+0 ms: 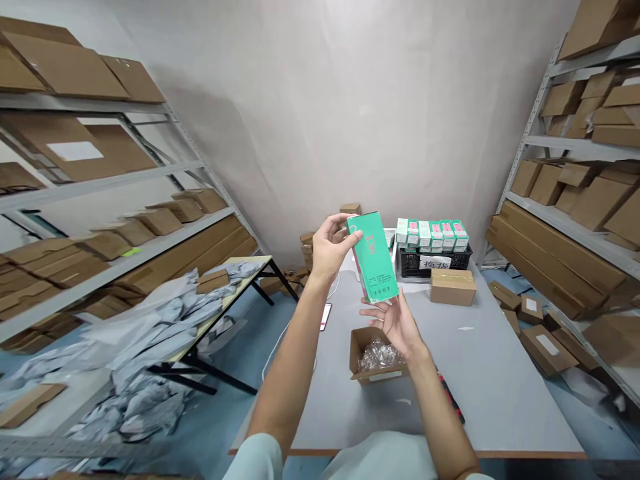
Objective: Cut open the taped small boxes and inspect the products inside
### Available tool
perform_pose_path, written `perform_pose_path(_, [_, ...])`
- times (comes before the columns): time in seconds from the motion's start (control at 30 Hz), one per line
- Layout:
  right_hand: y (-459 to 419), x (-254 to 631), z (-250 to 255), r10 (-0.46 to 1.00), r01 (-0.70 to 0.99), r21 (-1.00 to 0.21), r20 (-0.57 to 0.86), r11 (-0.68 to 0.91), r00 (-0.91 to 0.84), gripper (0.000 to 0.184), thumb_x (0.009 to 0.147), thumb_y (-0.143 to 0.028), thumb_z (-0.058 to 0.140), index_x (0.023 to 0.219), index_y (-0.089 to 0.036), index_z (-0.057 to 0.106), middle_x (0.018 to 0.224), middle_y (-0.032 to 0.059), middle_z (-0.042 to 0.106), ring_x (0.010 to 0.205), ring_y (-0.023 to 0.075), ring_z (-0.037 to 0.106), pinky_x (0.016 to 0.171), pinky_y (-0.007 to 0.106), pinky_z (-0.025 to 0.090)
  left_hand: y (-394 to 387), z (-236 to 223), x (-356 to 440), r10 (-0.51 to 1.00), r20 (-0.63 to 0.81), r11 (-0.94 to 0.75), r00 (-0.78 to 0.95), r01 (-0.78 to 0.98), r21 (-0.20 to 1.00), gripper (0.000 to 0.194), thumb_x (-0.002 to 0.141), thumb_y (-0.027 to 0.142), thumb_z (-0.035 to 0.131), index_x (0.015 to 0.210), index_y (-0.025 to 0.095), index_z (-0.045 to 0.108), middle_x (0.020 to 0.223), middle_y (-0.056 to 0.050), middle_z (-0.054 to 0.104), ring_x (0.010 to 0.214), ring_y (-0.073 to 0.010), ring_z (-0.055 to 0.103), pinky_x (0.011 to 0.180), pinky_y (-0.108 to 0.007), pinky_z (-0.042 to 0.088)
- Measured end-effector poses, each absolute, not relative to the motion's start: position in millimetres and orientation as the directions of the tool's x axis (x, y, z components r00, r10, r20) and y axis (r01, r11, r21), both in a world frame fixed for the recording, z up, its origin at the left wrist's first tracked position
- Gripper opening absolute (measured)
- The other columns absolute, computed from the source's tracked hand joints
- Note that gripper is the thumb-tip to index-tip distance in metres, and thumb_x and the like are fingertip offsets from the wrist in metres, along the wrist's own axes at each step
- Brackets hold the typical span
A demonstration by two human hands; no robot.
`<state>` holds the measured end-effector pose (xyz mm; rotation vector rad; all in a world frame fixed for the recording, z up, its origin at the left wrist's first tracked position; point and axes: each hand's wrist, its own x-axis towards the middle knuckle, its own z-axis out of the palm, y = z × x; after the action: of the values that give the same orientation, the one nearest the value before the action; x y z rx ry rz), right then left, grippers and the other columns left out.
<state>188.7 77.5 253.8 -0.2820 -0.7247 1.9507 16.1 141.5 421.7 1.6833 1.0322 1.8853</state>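
Note:
A green printed box (376,257) is held up above the table, tilted slightly. My left hand (334,247) grips its upper left edge, thumb across the printed face. At the bottom edge my right hand (396,323) supports it, fingers partly behind and below the box. Beneath my hands an open cardboard box (358,347) stands on the grey table (345,407), with clear bubble wrap (380,353) inside it.
Behind, a black crate (410,263) carries a row of green and white boxes (436,235). A closed carton (453,287) sits in front of it. A phone (325,317) lies left, a red-and-black tool (451,399) right. Shelves of cartons flank both sides.

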Motion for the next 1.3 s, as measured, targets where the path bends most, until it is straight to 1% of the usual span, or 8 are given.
perform_pose_path(0.17, [74.6, 190.6, 254.8, 0.992, -0.663, -0.744, 0.125, 0.087, -0.009, 0.067, 0.096, -0.074, 0.086, 0.143, -0.03, 0.071, 0.15, 0.0111, 0.075, 0.102, 0.0225, 0.085, 0.079, 0.035, 0.075, 140.6, 419.5, 18.2, 0.69, 0.684, -0.637, -0.237, 0.25, 0.729, 0.053, 0.078, 0.047, 0.099, 0.118, 0.021, 0.078, 0.121, -0.01, 0.083, 0.097, -0.023, 0.082, 0.084, -0.034, 0.068])
perform_pose_path(0.27, [66.3, 185.0, 257.2, 0.954, -0.453, -0.839, 0.272, 0.3, 0.128, 0.095, 0.087, -0.058, 0.099, 0.169, -0.037, 0.057, 0.172, 0.0127, 0.06, 0.119, 0.0242, 0.08, 0.097, 0.041, 0.075, 132.7, 419.3, 28.2, 0.667, 0.699, -0.63, -0.259, 0.306, 0.714, 0.047, 0.081, 0.043, 0.097, 0.119, 0.021, 0.079, 0.116, -0.008, 0.084, 0.096, -0.023, 0.083, 0.082, -0.032, 0.068])
perform_pose_path(0.37, [61.2, 178.6, 256.8, 0.913, -0.29, -0.868, 0.362, 0.403, 0.186, 0.084, 0.089, -0.053, 0.099, 0.165, -0.034, 0.067, 0.164, 0.0139, 0.066, 0.131, 0.0296, 0.076, 0.118, 0.05, 0.068, 121.7, 421.0, 42.3, 0.649, 0.723, -0.628, -0.238, 0.369, 0.685, 0.044, 0.084, 0.041, 0.097, 0.12, 0.021, 0.081, 0.114, -0.007, 0.084, 0.098, -0.0231, 0.082, 0.083, -0.032, 0.069])
perform_pose_path(0.67, [61.9, 199.0, 260.4, 0.952, -0.587, -0.765, 0.305, 0.264, 0.03, 0.066, 0.094, -0.053, 0.095, 0.153, -0.027, 0.081, 0.161, 0.0121, 0.077, 0.145, 0.0351, 0.076, 0.12, 0.052, 0.068, 109.2, 433.9, 26.5, 0.767, 0.636, -0.611, -0.09, 0.204, 0.765, 0.072, 0.094, 0.072, 0.091, 0.148, 0.027, 0.075, 0.157, -0.018, 0.073, 0.128, -0.0335, 0.08, 0.096, -0.043, 0.072])
perform_pose_path(0.87, [59.2, 200.0, 266.8, 0.965, -0.675, -0.726, 0.249, 0.134, -0.077, 0.063, 0.093, -0.055, 0.097, 0.148, -0.027, 0.084, 0.163, 0.0101, 0.076, 0.142, 0.0344, 0.078, 0.105, 0.043, 0.074, 113.8, 424.4, 19.7, 0.832, 0.551, -0.554, 0.066, 0.145, 0.82, 0.087, 0.084, 0.059, 0.103, 0.157, 0.031, 0.065, 0.146, -0.016, 0.078, 0.119, -0.0335, 0.083, 0.097, -0.047, 0.073])
perform_pose_path(1.03, [66.4, 199.9, 260.9, 0.959, -0.62, -0.767, 0.27, 0.164, -0.081, 0.062, 0.096, -0.059, 0.093, 0.15, -0.029, 0.083, 0.16, 0.0099, 0.077, 0.134, 0.032, 0.081, 0.105, 0.045, 0.075, 118.3, 420.3, 23.4, 0.806, 0.592, -0.585, -0.012, 0.14, 0.799, 0.083, 0.08, 0.053, 0.105, 0.149, 0.029, 0.066, 0.135, -0.012, 0.081, 0.105, -0.0269, 0.086, 0.092, -0.041, 0.074])
perform_pose_path(1.13, [69.5, 200.0, 257.3, 0.953, -0.486, -0.827, 0.299, 0.284, 0.049, 0.062, 0.099, -0.062, 0.089, 0.148, -0.024, 0.083, 0.162, 0.0152, 0.073, 0.11, 0.0244, 0.084, 0.097, 0.041, 0.076, 121.9, 416.4, 24.3, 0.781, 0.619, -0.596, -0.078, 0.201, 0.777, 0.082, 0.079, 0.052, 0.105, 0.147, 0.028, 0.067, 0.133, -0.01, 0.081, 0.099, -0.0245, 0.086, 0.089, -0.038, 0.074])
perform_pose_path(1.3, [63.7, 194.8, 257.1, 0.889, -0.249, -0.854, 0.435, 0.457, 0.142, 0.103, 0.088, -0.058, 0.102, 0.177, -0.033, 0.057, 0.176, 0.0197, 0.054, 0.101, 0.0218, 0.082, 0.096, 0.043, 0.076, 128.9, 409.1, 29.9, 0.742, 0.643, -0.594, -0.187, 0.258, 0.762, 0.082, 0.08, 0.053, 0.105, 0.148, 0.028, 0.067, 0.132, -0.009, 0.081, 0.097, -0.0239, 0.087, 0.086, -0.036, 0.075])
